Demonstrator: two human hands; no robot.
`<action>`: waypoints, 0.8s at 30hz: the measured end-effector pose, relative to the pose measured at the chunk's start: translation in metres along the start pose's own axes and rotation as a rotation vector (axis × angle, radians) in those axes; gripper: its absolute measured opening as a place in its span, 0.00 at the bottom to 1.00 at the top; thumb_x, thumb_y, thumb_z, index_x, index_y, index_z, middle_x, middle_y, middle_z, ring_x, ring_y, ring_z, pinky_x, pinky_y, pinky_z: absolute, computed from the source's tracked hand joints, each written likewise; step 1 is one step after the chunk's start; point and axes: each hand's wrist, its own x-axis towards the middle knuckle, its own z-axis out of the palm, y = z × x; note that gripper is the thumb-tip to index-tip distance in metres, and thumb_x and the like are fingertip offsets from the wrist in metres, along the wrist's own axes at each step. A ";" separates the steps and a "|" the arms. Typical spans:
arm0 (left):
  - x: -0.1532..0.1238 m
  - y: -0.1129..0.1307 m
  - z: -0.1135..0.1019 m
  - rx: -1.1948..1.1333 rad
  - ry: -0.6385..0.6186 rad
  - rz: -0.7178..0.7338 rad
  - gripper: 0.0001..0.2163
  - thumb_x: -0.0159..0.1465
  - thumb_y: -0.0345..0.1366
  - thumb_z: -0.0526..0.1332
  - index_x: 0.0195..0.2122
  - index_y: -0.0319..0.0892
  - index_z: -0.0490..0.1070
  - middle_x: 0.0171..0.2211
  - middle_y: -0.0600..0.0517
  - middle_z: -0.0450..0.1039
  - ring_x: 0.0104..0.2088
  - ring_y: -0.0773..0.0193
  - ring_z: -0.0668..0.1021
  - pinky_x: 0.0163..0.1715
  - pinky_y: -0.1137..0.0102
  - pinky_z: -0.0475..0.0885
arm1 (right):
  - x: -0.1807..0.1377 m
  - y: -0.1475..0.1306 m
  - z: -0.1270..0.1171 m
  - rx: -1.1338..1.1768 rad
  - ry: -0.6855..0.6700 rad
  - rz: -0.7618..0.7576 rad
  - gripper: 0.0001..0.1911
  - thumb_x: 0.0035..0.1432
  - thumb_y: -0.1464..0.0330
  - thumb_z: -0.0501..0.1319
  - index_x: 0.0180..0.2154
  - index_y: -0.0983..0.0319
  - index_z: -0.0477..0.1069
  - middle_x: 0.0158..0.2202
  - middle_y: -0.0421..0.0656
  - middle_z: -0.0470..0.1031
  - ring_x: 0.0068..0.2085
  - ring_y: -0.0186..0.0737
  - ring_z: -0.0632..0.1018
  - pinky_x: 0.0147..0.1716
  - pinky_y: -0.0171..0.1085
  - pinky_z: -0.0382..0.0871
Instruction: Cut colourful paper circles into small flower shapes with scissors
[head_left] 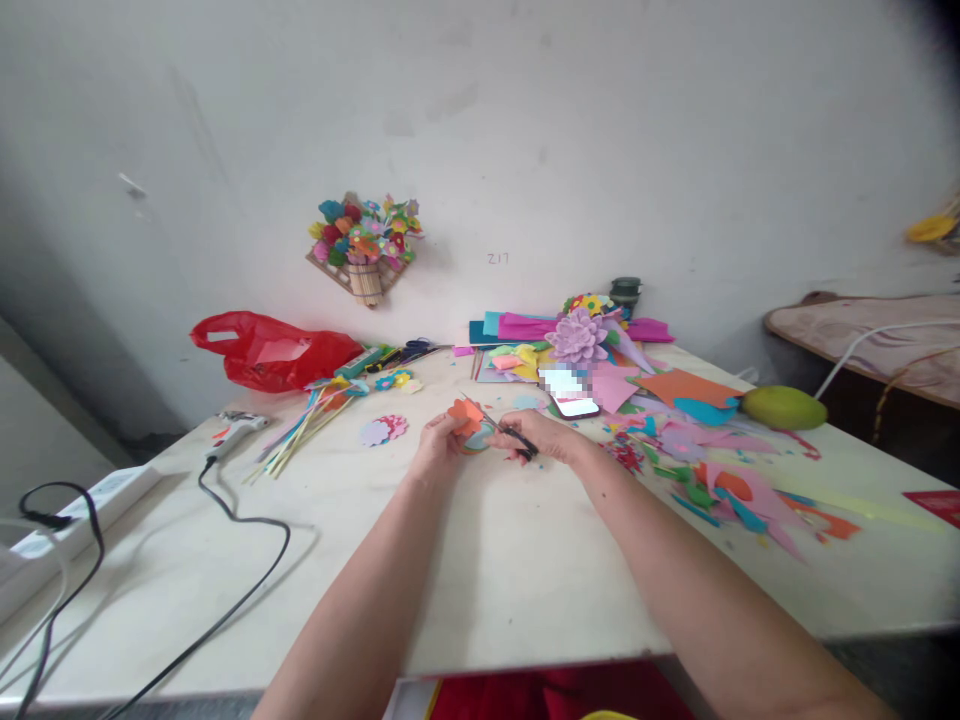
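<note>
Far to the left of the smartphone [576, 406], shows a white power strip [112, 503] on the surface [337, 590], and beside it a glue gun [244, 431]. Also left of the smartphone, but less far, has a red plastic bag [281, 358], with a bundle of pale sticks [311, 435] in front of this bag, then a few scalloped flower cutouts [381, 430] in lilac and pink. Near the smartphone, on its left, pinches an orange flower cutout [465, 415] between thumb and fingers of the left hand [441, 442]. Just in front of the smartphone, grips black-handled scissors [523, 442] in the right hand [547, 437], with fingers curled around the handles and blades towards the orange flower cutout; cannot tell if touching it. Directly behind the smartphone, shows a large lilac flower [579, 337]. To the right of the smartphone, has an orange sheet [682, 388], then a yellow-green oval fruit [784, 408].
</note>
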 end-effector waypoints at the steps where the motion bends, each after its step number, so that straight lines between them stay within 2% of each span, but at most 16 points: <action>1: 0.000 0.000 0.000 0.002 -0.001 -0.001 0.10 0.46 0.26 0.64 0.32 0.37 0.73 0.31 0.48 0.78 0.31 0.62 0.78 0.32 0.69 0.72 | 0.000 0.000 0.000 0.009 -0.002 0.004 0.16 0.47 0.59 0.65 0.25 0.64 0.63 0.18 0.37 0.69 0.16 0.27 0.67 0.16 0.28 0.62; 9: 0.001 0.000 -0.001 0.017 0.007 0.011 0.08 0.46 0.26 0.63 0.29 0.36 0.74 0.29 0.47 0.77 0.29 0.63 0.78 0.32 0.70 0.71 | 0.000 -0.001 0.001 0.012 -0.002 0.010 0.15 0.47 0.61 0.65 0.24 0.64 0.62 0.17 0.36 0.67 0.15 0.27 0.67 0.15 0.27 0.61; 16: 0.005 -0.002 -0.007 -0.004 -0.017 0.007 0.08 0.47 0.26 0.63 0.30 0.37 0.74 0.31 0.48 0.77 0.30 0.63 0.78 0.34 0.69 0.72 | -0.003 -0.005 0.001 0.048 -0.006 0.012 0.13 0.47 0.62 0.63 0.23 0.63 0.62 0.17 0.35 0.65 0.18 0.29 0.68 0.16 0.28 0.64; 19: 0.005 -0.001 -0.008 -0.014 -0.031 -0.014 0.09 0.47 0.26 0.64 0.32 0.37 0.74 0.33 0.47 0.77 0.32 0.62 0.79 0.35 0.69 0.72 | -0.004 -0.007 0.001 0.019 -0.006 0.014 0.13 0.46 0.63 0.63 0.23 0.63 0.62 0.17 0.35 0.64 0.17 0.29 0.68 0.16 0.28 0.62; 24: 0.005 0.001 -0.010 -0.001 -0.067 -0.040 0.10 0.47 0.27 0.63 0.32 0.36 0.74 0.32 0.47 0.78 0.30 0.62 0.78 0.32 0.68 0.73 | -0.006 -0.010 0.001 0.009 -0.015 0.022 0.15 0.45 0.62 0.64 0.22 0.64 0.61 0.18 0.36 0.65 0.17 0.27 0.67 0.15 0.27 0.60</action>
